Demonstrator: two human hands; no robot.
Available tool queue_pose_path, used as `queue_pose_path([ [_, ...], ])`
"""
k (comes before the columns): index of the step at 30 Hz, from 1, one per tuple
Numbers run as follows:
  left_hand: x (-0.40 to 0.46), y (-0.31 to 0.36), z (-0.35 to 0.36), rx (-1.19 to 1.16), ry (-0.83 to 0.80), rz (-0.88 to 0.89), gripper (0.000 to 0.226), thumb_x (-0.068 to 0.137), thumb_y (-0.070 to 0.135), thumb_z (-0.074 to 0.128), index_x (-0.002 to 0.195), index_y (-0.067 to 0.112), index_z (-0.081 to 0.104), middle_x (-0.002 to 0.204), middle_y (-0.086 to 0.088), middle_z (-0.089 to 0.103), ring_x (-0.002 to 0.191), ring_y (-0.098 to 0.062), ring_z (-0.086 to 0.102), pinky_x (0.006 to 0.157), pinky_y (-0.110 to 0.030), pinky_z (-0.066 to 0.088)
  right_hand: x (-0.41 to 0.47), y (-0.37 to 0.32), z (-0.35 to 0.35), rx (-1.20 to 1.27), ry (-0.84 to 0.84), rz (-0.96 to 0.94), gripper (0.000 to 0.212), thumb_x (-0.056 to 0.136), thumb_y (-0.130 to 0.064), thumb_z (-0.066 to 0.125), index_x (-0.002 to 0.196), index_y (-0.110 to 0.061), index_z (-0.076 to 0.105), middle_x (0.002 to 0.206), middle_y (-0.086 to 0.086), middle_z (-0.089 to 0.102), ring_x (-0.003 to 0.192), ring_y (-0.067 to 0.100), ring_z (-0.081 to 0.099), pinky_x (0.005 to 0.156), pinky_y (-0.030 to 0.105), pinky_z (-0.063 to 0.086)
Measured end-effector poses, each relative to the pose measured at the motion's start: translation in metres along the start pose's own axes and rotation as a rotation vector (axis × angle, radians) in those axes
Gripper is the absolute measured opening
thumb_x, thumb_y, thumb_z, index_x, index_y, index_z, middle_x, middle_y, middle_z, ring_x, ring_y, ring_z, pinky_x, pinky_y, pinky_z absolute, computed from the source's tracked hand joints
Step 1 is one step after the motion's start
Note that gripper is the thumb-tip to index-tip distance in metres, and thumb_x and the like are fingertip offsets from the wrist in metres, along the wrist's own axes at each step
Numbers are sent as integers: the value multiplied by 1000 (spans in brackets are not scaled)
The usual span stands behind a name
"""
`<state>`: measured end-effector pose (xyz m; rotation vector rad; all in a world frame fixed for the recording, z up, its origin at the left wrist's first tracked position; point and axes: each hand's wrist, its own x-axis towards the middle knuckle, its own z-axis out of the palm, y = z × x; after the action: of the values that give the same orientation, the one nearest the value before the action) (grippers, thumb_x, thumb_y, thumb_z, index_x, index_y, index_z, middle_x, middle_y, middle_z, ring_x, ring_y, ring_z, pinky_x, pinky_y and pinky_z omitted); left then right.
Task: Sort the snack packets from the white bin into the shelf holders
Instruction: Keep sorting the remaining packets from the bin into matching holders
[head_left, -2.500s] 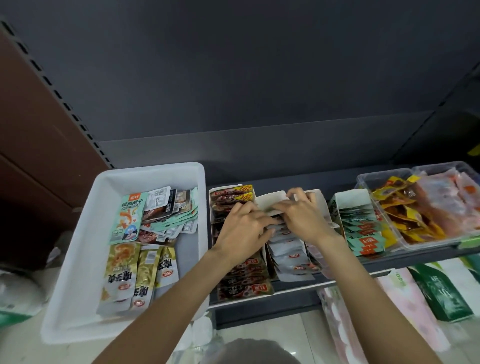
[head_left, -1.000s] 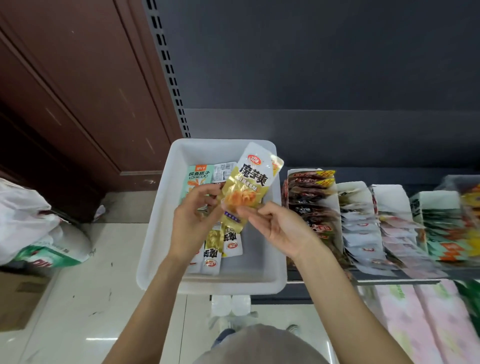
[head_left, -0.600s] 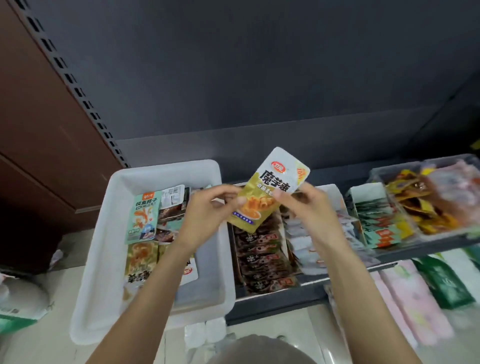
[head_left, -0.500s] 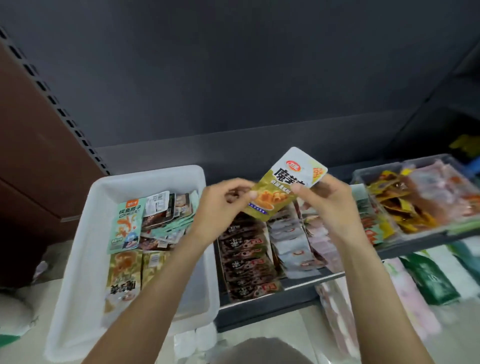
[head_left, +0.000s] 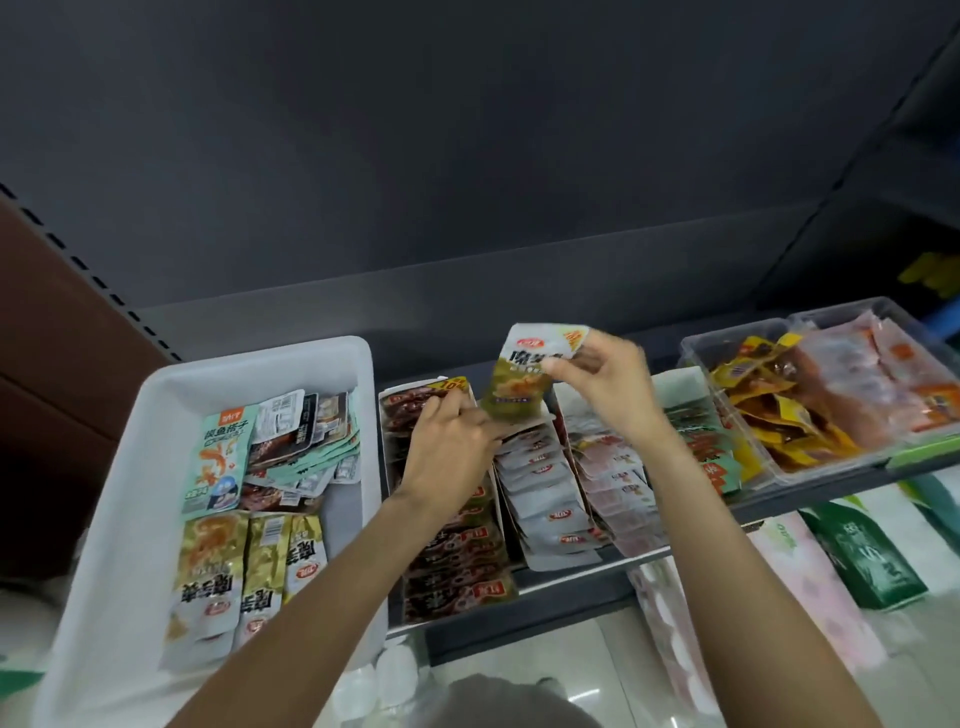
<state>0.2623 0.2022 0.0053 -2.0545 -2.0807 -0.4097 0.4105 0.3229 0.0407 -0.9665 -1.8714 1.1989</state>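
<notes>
A yellow-and-white snack packet (head_left: 522, 382) hangs upright over the back of the shelf holders. My right hand (head_left: 605, 387) pinches its top right corner. My left hand (head_left: 451, 447) has its fingertips at the packet's lower edge, over the holder of dark brown packets (head_left: 457, 561); whether it grips the packet is unclear. To the right stand a holder of grey-white packets (head_left: 545, 488) and one of pale pink packets (head_left: 618, 473). The white bin (head_left: 130, 441) on the left holds teal packets (head_left: 218, 457) and several yellow ones (head_left: 249, 566).
A holder of green packets (head_left: 706, 447) and a clear tub (head_left: 737, 343) of yellow and orange packets sit further right on the shelf. Green and pink packages (head_left: 862, 561) lie on the shelf below. A dark back panel rises behind.
The yellow packet has gone from the bin to over the holders and has dropped lower and turned upright. My left hand has slid down from its side to its lower edge.
</notes>
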Motion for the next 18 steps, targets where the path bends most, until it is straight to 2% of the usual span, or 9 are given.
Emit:
queue_pose_path([
  [3,-2,-2,-1,-24,69,9,16,71,24,79,85,31,75,72,10,70,75,-18,52,68,-30,35,-2,19,15,-277,-140,-48,15,80,-9,74,94,-13,72,88,-6,72,79,1,66,79,22,54],
  [6,-3,-5,0,-71,82,8,14,74,24,77,87,29,75,76,10,71,78,-18,52,70,-30,29,-7,23,20,-415,-126,-126,13,80,-14,74,92,-17,69,84,-8,70,73,4,64,70,16,50],
  [9,-3,-8,4,-64,92,10,14,75,26,76,89,28,75,78,10,70,81,-16,52,71,-29,29,-9,23,24,-611,-59,-292,12,77,-12,76,82,-19,68,74,-7,67,67,10,61,57,25,45],
  [11,-6,-10,5,-79,82,25,15,78,27,73,93,27,74,82,10,71,84,-16,52,73,-28,31,-9,26,27,-788,-70,-305,11,75,-11,76,78,-20,69,69,-2,66,69,19,61,58,24,36],
  [12,-7,-9,4,-110,73,36,17,80,27,69,96,26,73,85,9,71,88,-16,52,75,-28,33,-9,26,26,-842,-77,-293,10,75,-11,75,77,-19,70,70,0,67,74,24,62,60,26,37],
  [15,-23,-18,-8,-260,105,-6,24,87,30,56,104,22,71,93,8,70,95,-14,52,81,-29,40,-15,13,28,-852,-36,-335,9,80,-10,71,87,-16,72,82,2,70,84,28,60,74,33,46],
  [18,-63,-41,-27,-383,240,-140,23,90,28,54,103,20,71,94,7,70,92,-9,56,82,-21,43,-45,-31,53,-590,73,-433,12,87,-13,63,95,-14,71,89,-2,70,85,16,60,74,25,45],
])
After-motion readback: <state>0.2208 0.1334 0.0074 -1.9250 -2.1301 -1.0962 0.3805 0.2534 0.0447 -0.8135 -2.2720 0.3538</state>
